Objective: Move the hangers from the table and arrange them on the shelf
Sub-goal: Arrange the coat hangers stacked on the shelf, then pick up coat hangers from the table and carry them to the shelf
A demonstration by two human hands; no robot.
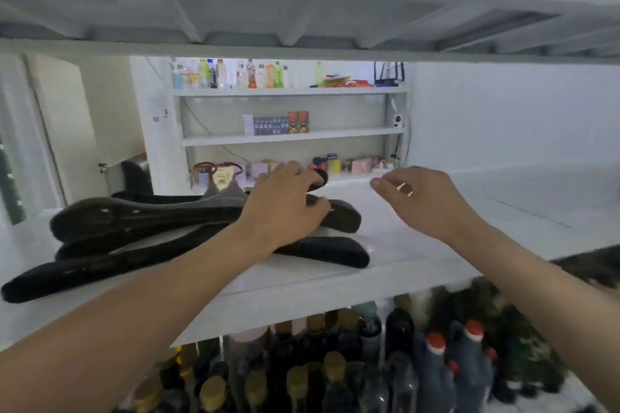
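Hangers: I see a pile of black hangers (141, 228) lying flat on the white shelf (419, 245), on its left half, stacked and crossing one another, their long arms running left to right. The lowest one reaches the shelf's front edge at far left.
Left hand: my left hand (281, 208) lies on top of the pile at its right end, palm down. Its grip is curled over the upper hanger's end, the fingertips wrapped round the dark tip.
Right hand: my right hand (422, 201) hovers just above the shelf, to the right of the pile and apart from it. Its grip is loose, fingers bent and slightly spread, clamped on nothing that I can make out.
Shelf: a white board at chest level, with another shelf's ribbed underside above it.
Below the shelf: a crowd of bottles (335, 375) stands under it, some with gold caps, some with red caps.
Beyond the shelf: further racks (292, 137) carry coloured bottles and small boxes; detail is too small to tell.
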